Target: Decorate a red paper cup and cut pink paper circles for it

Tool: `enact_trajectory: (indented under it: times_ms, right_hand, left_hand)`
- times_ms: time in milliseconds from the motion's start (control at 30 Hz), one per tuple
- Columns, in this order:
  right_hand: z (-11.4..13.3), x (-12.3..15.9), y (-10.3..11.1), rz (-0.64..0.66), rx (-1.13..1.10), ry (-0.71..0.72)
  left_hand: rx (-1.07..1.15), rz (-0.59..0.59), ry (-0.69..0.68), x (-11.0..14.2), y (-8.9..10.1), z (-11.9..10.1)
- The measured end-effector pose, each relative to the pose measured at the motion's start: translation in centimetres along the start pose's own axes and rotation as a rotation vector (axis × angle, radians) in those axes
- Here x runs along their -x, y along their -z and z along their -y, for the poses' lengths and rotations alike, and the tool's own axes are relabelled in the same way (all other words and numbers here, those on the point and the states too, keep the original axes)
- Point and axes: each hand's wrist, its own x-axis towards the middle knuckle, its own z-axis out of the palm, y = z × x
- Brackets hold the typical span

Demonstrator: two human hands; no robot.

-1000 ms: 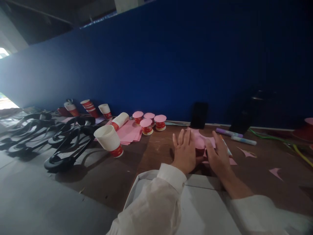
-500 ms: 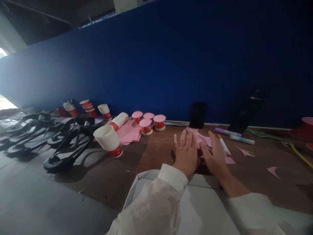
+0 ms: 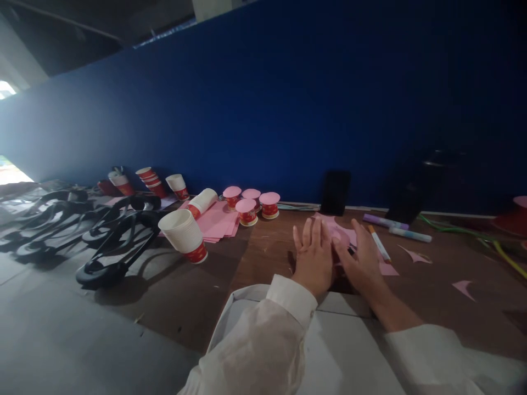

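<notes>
Between my two hands is a pink-topped paper cup, mostly hidden; a bit of its pink paper disc shows. My left hand is against its left side, fingers stretched forward and thumb hidden. From the right, my right hand holds it, thumb over the disc and fingers at the far side. A cut pink paper sheet with curved edges lies just behind. Close to my right hand are an orange-and-white marker and a small dark item, not clear, beside the thumb.
Several red cups with pink discs stand left of my hands. Further left are pink sheets, stacked paper cups and black headband-like gear. A phone-like dark slab leans on the blue partition. Markers and paper scraps lie right.
My right hand has shifted slightly left, its thumb moving further over the disc. The orange-and-white marker shows more fully. My left hand stays close to where it was.
</notes>
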Motion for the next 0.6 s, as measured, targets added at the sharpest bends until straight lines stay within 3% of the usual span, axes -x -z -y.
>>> enact_trajectory:
  times_ms: [433,500,600]
  right_hand:
    - [0.21,-0.28,-0.17,0.045,-0.019,-0.018]
    - [0.14,-0.22,0.00,0.041,-0.030,-0.044]
    - [0.22,-0.16,0.54,0.013,-0.093,-0.148]
  left_hand:
    - [0.059,0.024,-0.013,0.08,0.34,0.18]
    - [0.120,0.030,0.032,-0.03,0.14,0.09]
    - [0.254,0.081,0.235,-0.47,-0.05,-0.03]
